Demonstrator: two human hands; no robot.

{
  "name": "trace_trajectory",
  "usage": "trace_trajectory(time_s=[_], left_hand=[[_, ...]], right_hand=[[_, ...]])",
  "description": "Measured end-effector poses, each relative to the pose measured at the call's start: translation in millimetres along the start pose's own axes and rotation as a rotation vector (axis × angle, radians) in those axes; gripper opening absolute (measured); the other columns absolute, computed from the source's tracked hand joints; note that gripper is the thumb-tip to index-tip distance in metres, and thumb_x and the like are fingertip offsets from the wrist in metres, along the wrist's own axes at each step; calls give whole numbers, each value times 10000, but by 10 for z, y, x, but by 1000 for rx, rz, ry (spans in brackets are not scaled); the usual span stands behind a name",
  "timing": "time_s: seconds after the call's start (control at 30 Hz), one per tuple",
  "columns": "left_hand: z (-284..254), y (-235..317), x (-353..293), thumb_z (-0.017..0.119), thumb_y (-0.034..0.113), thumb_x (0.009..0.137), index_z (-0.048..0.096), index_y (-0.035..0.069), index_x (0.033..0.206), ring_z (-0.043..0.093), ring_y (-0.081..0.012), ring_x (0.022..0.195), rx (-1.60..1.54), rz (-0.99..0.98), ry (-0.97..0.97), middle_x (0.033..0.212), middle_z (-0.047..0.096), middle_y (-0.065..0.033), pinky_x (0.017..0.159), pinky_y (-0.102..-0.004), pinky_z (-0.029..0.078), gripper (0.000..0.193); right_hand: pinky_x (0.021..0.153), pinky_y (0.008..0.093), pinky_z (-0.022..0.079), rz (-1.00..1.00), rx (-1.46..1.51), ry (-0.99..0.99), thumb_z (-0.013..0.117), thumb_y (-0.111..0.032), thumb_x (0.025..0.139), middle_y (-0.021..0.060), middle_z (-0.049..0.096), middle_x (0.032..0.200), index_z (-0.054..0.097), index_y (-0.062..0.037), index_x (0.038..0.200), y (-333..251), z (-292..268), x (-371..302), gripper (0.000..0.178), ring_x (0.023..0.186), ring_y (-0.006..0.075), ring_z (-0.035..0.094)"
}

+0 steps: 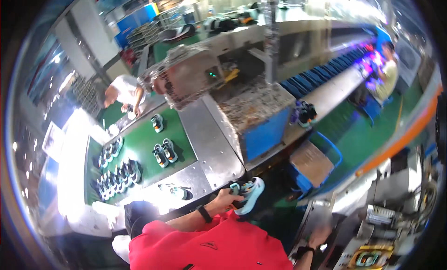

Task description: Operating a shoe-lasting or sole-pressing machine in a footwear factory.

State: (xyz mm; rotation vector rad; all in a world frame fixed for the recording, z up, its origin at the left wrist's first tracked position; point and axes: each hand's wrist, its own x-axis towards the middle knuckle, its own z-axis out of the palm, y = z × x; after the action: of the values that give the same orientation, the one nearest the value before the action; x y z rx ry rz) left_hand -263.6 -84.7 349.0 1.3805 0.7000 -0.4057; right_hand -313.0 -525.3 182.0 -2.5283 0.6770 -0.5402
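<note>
My left hand [224, 200] is closed around the heel end of a light-blue and black sneaker [252, 194], just off the corner of the metal-edged table. A dark band circles that wrist. Over on the right, my right hand [320, 233] is beside a machine, smeared by motion; its fingers cannot be made out. Close to it on the machine, a shoe-shaped piece [368, 259] sits in a yellow frame. A pale sneaker [175, 191] lies on the table's near metal edge, left of my left hand.
On the green table top [149, 135] stand several sneakers [118, 177] in rows. A person in white [128, 91] leans over its far left. A blue-framed stool [313, 163] stands right of the bench. Dark shoe parts [326, 70] line a conveyor, where another person [387, 77] sits.
</note>
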Motion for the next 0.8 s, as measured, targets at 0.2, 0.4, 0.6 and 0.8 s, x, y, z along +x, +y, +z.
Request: trace_trajectory(time_s=[0.2,0.4,0.6,0.8], left_hand=[[-1293,-48,912,765,97,741,633,-66,926,675,-275,716,-327,-25,262,841,663,-138,581,-416,577,280],[-2650,355,1911,753,79,703,597,-83,903,641,-293,621,-411,82,512,817,639,-178,482,-416,508,301],[-4101,603,3272,739,100,712,512,-103,1028,625,-302,579,-355,445,707,857,636,-218,469,-391,498,439],[-5615,1253,4151,718,125,695,436,-85,1194,651,-378,928,-138,172,984,1016,633,-248,785,-430,536,611]], right_hand=[[710,342,467,-382,261,221,600,-18,846,123,615,912,599,0,1052,-1852,-345,1550,206,761,236,562],[791,324,500,-1012,268,88,622,21,841,102,656,1044,620,-19,1108,-5413,-797,2441,270,921,214,631],[1038,384,373,-1506,-70,140,610,122,738,112,553,1300,521,-56,1306,-8037,-317,2855,601,1214,312,509],[1106,396,344,-1802,-321,36,596,154,652,126,386,1478,463,-89,1385,-9580,523,2991,784,1328,317,413]])
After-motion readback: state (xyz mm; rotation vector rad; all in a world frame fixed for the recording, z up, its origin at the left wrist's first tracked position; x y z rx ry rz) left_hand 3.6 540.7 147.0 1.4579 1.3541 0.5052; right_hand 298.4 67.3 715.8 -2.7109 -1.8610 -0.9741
